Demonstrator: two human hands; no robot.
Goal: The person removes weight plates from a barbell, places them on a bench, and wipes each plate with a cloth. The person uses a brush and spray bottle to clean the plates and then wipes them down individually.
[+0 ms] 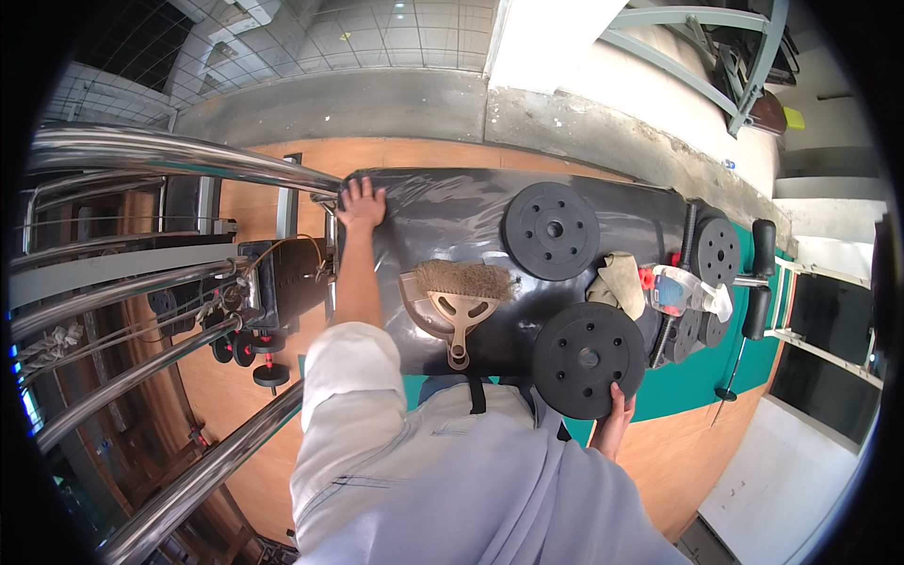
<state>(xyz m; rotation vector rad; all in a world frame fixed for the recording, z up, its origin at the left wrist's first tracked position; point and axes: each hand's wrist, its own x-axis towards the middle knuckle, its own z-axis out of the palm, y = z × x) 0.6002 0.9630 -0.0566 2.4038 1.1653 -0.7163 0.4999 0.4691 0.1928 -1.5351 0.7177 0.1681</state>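
My left hand [363, 203] lies flat, fingers spread, on the far left corner of a black padded bench [438, 219]. My right hand [616, 417] grips the near edge of a black weight plate [575, 381] at the bench's near side; most of its fingers are hidden beneath. Another black weight plate [530, 240] lies flat farther back. Between my arms, a small hand brush [462, 279] with brown bristles rests over a beige dustpan [417, 304]. A beige cloth [613, 282] lies beside the held plate, and a clear spray bottle [671, 291] is to its right.
More weight plates [717, 247] and a threaded dumbbell bar [690, 236] are at the right end, with foam rollers [763, 247] beyond. Chrome rails [183, 159] of a gym machine stand left. A low concrete ledge [424, 106] runs behind the bench. Small dumbbells [270, 374] are at lower left.
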